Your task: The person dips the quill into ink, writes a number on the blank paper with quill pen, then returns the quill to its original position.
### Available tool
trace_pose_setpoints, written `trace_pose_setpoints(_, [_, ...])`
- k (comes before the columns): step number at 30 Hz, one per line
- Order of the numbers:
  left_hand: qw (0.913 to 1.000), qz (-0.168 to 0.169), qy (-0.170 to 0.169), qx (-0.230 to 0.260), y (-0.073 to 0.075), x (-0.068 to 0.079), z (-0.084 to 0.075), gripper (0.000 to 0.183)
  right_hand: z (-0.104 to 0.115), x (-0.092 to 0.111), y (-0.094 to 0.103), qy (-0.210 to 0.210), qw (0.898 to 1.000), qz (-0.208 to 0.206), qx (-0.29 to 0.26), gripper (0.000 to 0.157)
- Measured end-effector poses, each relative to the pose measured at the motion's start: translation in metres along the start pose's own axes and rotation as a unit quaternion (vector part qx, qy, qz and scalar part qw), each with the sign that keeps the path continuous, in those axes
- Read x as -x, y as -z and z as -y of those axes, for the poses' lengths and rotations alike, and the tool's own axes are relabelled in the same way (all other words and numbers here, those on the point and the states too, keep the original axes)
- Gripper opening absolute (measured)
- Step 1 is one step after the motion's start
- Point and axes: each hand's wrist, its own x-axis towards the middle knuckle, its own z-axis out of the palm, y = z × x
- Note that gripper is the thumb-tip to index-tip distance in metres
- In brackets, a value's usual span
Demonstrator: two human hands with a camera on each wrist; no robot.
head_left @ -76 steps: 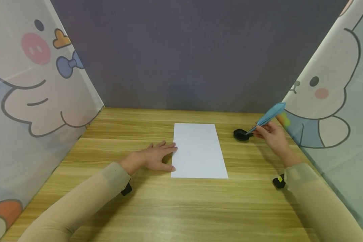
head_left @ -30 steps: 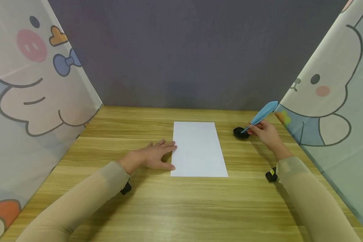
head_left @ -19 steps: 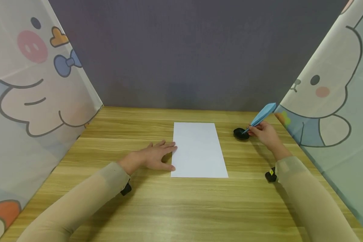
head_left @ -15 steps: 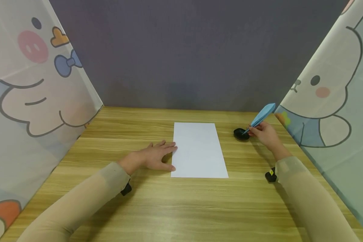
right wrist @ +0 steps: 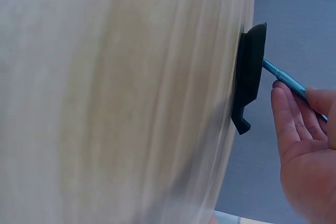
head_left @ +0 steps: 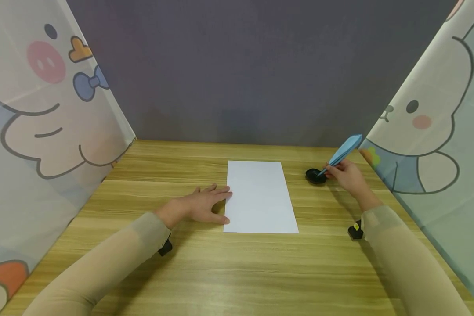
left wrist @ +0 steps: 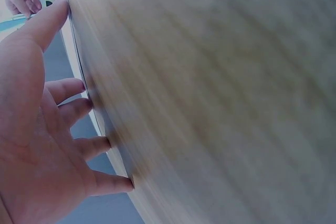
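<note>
Blue feathered pen (head_left: 342,151) is pinched in right hand (head_left: 346,174); splayed left hand (head_left: 203,205) touches paper (head_left: 261,197).

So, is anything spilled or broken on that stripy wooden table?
Nothing stands out: the white rectangular paper looks flat, the shallow black dish sits upright, the blue feather-shaped pen shows no damage, and no spill shows.

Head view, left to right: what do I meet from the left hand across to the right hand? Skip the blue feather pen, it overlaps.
Left hand → white sheet of paper → small black dish → right hand.
</note>
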Motion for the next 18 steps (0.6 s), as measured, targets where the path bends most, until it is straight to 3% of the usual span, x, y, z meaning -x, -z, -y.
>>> trace_pose_setpoints(11, [1.0, -0.001, -0.001, 0.002, -0.0016, -0.0015, 0.0016, 0.1, 0.0069, 0.0045, 0.0021, -0.019, 1.0, 0.006, -0.016, 0.045])
trace_pose_setpoints(18, [1.0, 0.005, 0.003, -0.004, -0.001, -0.0023, 0.0014, 0.1, 0.0082, 0.0022, 0.0024, -0.003, 1.0, -0.003, -0.016, 0.047])
